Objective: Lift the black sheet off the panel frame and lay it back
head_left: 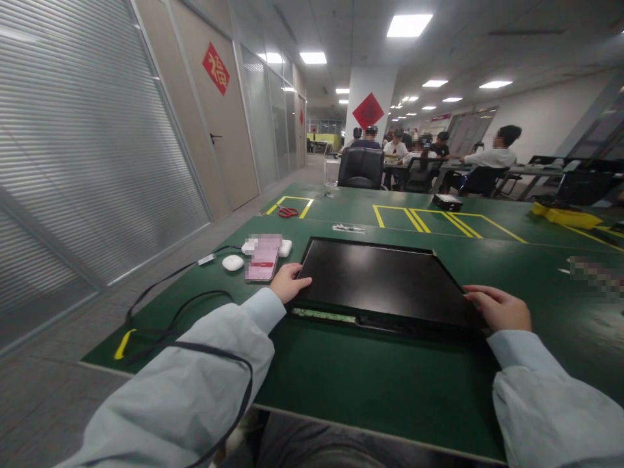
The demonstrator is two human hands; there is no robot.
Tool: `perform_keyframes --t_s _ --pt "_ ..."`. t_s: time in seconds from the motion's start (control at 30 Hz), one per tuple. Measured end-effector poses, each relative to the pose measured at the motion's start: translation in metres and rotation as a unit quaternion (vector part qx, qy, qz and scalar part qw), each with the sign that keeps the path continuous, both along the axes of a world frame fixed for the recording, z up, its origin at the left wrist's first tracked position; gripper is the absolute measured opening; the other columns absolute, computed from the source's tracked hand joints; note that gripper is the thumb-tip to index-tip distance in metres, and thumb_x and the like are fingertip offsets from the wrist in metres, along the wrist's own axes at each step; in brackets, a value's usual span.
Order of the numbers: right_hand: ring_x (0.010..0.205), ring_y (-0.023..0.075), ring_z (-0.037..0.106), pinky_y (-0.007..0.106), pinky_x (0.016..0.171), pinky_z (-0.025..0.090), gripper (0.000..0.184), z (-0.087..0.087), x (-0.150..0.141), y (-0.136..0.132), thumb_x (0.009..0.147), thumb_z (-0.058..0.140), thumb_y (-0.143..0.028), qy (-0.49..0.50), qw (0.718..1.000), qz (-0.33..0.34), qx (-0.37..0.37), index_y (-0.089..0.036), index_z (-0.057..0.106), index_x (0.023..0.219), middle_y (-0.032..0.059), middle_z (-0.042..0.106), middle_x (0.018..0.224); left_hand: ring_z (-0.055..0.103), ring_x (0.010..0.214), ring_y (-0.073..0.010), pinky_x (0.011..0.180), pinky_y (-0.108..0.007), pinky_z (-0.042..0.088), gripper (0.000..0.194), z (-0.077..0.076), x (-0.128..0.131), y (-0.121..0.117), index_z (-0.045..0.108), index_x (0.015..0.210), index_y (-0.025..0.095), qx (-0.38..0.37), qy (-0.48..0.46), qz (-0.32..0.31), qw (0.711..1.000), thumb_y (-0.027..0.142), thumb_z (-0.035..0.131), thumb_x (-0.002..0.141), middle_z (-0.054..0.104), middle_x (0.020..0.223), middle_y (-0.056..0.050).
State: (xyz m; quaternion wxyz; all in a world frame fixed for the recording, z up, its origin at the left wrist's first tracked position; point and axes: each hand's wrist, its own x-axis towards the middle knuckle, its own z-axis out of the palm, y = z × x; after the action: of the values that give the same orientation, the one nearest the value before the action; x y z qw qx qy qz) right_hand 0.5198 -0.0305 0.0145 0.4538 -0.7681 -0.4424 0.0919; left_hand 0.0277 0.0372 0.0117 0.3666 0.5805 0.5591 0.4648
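A: Where is the panel point(380, 276)?
B: Centrally, at the table point(370, 377), before the wearer; its dark face is turned up and its long sides run left to right. Whether the near edge touches the tabletop cannot be told.

A: How does the left hand point(288, 282) stand?
B: Closed on the panel's left edge, thumb laid over the top, the other fingers mostly hidden.

A: And the right hand point(502, 307)?
B: Drawn narrow, thumb and fingers pinching the right edge near the near corner.

A: What shows along the near side?
B: A green strip point(324, 315), left of the middle.

A: Which objects lie left of the panel?
B: A phone point(263, 260) with a pink screen, partly blurred, and just left of it a rounded white case point(233, 262). A black cord point(168, 278) curves along the table's left side.

A: And beyond the panel?
B: Red-handled scissors point(288, 212) at the far left, yellow tape point(423, 221) marking outlines, and a black box point(447, 203). In the background, people point(492, 156) sit at other desks.
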Motion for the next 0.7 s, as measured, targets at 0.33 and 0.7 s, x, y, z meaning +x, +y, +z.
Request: perform_keyframes --t_s 0.33,0.7 --pt "0.071 0.0250 0.065 0.036 0.063 0.047 0.033 0.000 -0.002 -0.003 0.078 0.066 -0.043 -0.030 0.999 -0.003 -0.020 -0.025 0.085 0.099 0.0046 0.074 0.076 0.061 0.137 -0.0387 0.123 -0.049 0.043 0.048 -0.007 -0.006 0.001 0.082 0.104 0.017 0.011 0.100 0.005 0.995 0.038 0.091 0.061 0.068 0.135 -0.016" --pt "0.070 0.0241 0.064 0.037 0.066 0.046 0.032 0.000 0.000 0.000 0.073 0.067 -0.044 -0.038 0.999 -0.005 -0.023 -0.026 0.086 0.092 0.0030 0.073 0.073 0.057 0.143 -0.0369 0.127 -0.045 0.039 0.060 0.000 -0.002 -0.003 0.073 0.130 0.010 -0.005 0.248 -0.014 0.969 0.041 0.079 0.079 0.057 0.150 -0.022"
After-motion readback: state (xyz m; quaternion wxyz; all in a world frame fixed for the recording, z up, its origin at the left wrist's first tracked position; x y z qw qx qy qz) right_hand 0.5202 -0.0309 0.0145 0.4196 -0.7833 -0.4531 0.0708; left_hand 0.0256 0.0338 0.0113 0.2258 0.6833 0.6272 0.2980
